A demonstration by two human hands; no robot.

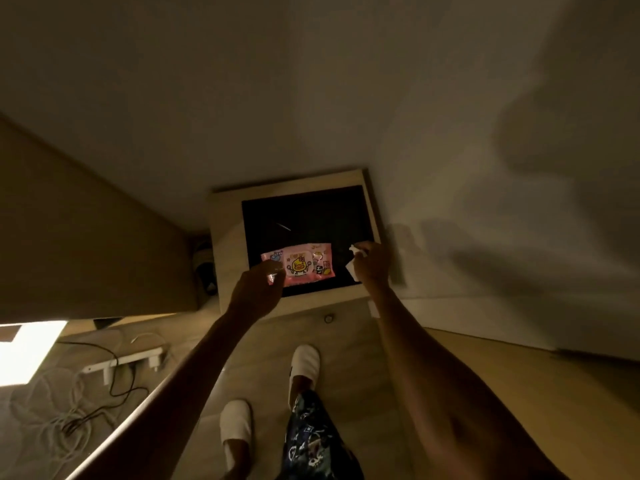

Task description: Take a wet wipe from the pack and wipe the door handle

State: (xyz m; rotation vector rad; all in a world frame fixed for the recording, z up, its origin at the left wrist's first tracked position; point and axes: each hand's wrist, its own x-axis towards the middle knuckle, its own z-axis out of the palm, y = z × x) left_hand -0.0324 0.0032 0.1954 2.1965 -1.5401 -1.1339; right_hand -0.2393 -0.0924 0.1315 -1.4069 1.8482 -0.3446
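A pink wet wipe pack (pixel 304 263) with a yellow duck picture lies on the black top of a small wooden side table (pixel 227 244). My left hand (pixel 259 289) rests on the pack's near left corner, fingers closed on it. My right hand (pixel 372 265) is just right of the pack, over the table's right edge, and holds a white wet wipe (pixel 353 268) that sticks out above and below the fingers. No door handle is in view.
A pale wall rises behind and right of the table. A wooden panel (pixel 86 237) stands at the left. A white power strip (pixel 124 363) with tangled cables lies on the floor at the lower left. My feet in white slippers (pixel 304 368) stand before the table.
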